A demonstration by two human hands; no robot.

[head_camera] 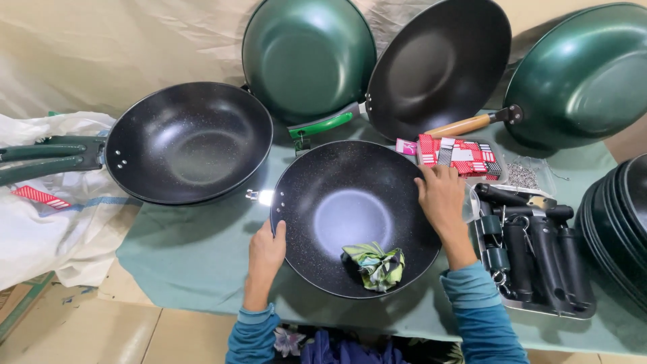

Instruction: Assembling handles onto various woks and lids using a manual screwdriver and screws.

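1. Two bare hands rest on one black speckled wok (350,209), which sits on the green-covered bench (195,259) at the middle of the view; no handle shows on it, only a small bracket at its 9 o'clock rim.
2. The left hand (266,253) grips the rim at about 8 o'clock, thumb inside, fingers curled under the edge.
3. A crumpled green patterned cloth (375,265) lies inside the wok at 5 o'clock, soft and loose.
4. The right hand (441,199) lies on the rim at 2 o'clock, fingers spread flat and holding nothing closed.
5. The wok looks stiff, fairly heavy metal with a slick coating inside; the bare rim, held at opposite sides, seems the surest hold.
6. A tray of black handles (539,256) sits at 3 o'clock, just beside the wok.
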